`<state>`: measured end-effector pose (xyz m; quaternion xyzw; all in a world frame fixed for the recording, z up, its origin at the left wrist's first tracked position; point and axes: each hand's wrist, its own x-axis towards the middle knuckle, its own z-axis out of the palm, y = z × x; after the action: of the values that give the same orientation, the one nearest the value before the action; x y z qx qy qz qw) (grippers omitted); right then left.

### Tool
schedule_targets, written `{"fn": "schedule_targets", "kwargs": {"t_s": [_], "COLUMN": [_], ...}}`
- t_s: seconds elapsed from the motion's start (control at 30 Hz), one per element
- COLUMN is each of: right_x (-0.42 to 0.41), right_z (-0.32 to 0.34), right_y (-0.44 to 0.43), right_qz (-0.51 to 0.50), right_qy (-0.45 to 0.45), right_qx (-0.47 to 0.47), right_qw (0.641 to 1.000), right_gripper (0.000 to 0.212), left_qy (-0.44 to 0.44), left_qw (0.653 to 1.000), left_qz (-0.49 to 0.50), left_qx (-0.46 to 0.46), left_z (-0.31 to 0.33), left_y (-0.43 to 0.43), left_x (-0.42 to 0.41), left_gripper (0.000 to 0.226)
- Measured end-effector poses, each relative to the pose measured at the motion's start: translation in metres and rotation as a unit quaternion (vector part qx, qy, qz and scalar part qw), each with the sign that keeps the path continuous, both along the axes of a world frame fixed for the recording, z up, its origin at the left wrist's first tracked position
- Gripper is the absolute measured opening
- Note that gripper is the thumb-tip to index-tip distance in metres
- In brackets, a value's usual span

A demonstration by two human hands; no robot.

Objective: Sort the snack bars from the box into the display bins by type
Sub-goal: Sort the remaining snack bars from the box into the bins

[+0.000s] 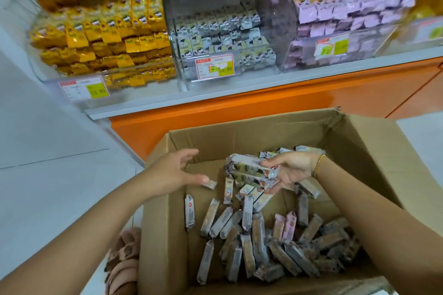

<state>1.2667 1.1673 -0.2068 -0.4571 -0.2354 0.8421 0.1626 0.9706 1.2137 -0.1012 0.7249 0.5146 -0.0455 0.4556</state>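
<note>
- Firstly, noted loose snack bars (251, 235) heaped in the open cardboard box (158, 223), mostly grey-wrapped, with a couple of pink bars (285, 225) mixed in.
- Found the right hand (287, 170) curled round a stack of grey bars (251, 170) above the box; left hand (175, 172) spread open, holding nothing.
- Judged the one-handed stack liable to fan out and spill on lifting; likewise a stray pink bar liable to reach the wrong bin.
- Recorded an orange-fronted counter (239, 108) beyond, carrying a yellow-pack bin (143, 76), grey-pack bin (254, 72) and lilac-pack bin (359, 40).
- Logged pale floor tiles (48, 132) at left.

yellow packs (107, 31), lilac packs (347, 7) — brown box (251, 136)
</note>
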Motion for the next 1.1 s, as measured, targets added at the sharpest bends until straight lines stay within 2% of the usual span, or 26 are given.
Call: {"fn": "schedule_targets", "kwargs": {"t_s": [0.1, 0.2, 0.3, 0.4, 0.47, 0.53, 0.6, 0.67, 0.73, 0.8, 0.9, 0.97, 1.03, 1.1], "right_x": [-0.021, -0.043, -0.064, -0.078, -0.086, -0.097, -0.111, -0.126, -0.139, -0.144, -0.140, -0.133, -0.118, -0.094], "right_z": [0.036, 0.059, 0.075, 0.091, 0.108, 0.127, 0.141, 0.154, 0.167, 0.182, 0.193, 0.200, 0.209, 0.219], "right_y": [0.011, 0.016, 0.019, 0.021, 0.024, 0.026, 0.028, 0.031, 0.036, 0.043, 0.056, 0.064, 0.079, 0.104], "right_qz": [0.007, 0.047, 0.056, 0.018, -0.055, -0.203, -0.357, -0.406, -0.385, -0.370, -0.387, -0.398, -0.378, -0.350], "right_qy": [0.117, 0.204, 0.250, 0.255, 0.229, 0.223, 0.232, 0.236, 0.211, 0.171, 0.171, 0.156, 0.058, -0.108], "right_qx": [0.070, 0.124, 0.142, 0.155, 0.161, 0.134, 0.087, 0.068, 0.106, 0.163, 0.199, 0.217, 0.269, 0.335], "right_qw": [0.991, 0.970, 0.956, 0.954, 0.958, 0.944, 0.901, 0.880, 0.892, 0.898, 0.884, 0.877, 0.884, 0.868], "right_gripper": [0.074, 0.059, 0.059, 0.061, 0.065, 0.068, 0.074, 0.079, 0.073, 0.053, 0.023, 0.015, 0.013, 0.013], "left_qy": [-0.149, -0.268, -0.285, -0.284, -0.302, -0.340, -0.355, -0.319, -0.268, -0.243, -0.278, -0.283, -0.244, -0.149], "left_qw": [0.987, 0.952, 0.946, 0.949, 0.940, 0.914, 0.890, 0.874, 0.853, 0.831, 0.822, 0.835, 0.864, 0.889], "left_qz": [0.034, 0.118, 0.144, 0.128, 0.159, 0.221, 0.253, 0.212, 0.130, 0.092, 0.117, 0.107, 0.087, 0.073], "left_qx": [-0.048, -0.090, -0.061, -0.048, -0.026, 0.019, 0.130, 0.298, 0.428, 0.492, 0.483, 0.460, 0.432, 0.427], "left_z": [0.031, 0.051, 0.068, 0.079, 0.086, 0.092, 0.095, 0.099, 0.101, 0.099, 0.099, 0.099, 0.094, 0.085], "left_y": [-0.002, -0.002, 0.001, 0.005, 0.009, 0.016, 0.022, 0.025, 0.027, 0.033, 0.039, 0.043, 0.050, 0.061], "left_x": [0.006, 0.008, 0.003, -0.006, -0.009, -0.009, -0.006, -0.003, 0.002, 0.009, 0.019, 0.026, 0.030, 0.028], "left_gripper": [0.087, 0.060, 0.031, 0.028, 0.026, 0.021, 0.025, 0.039, 0.045, 0.043, 0.040, 0.043, 0.054, 0.058]}}
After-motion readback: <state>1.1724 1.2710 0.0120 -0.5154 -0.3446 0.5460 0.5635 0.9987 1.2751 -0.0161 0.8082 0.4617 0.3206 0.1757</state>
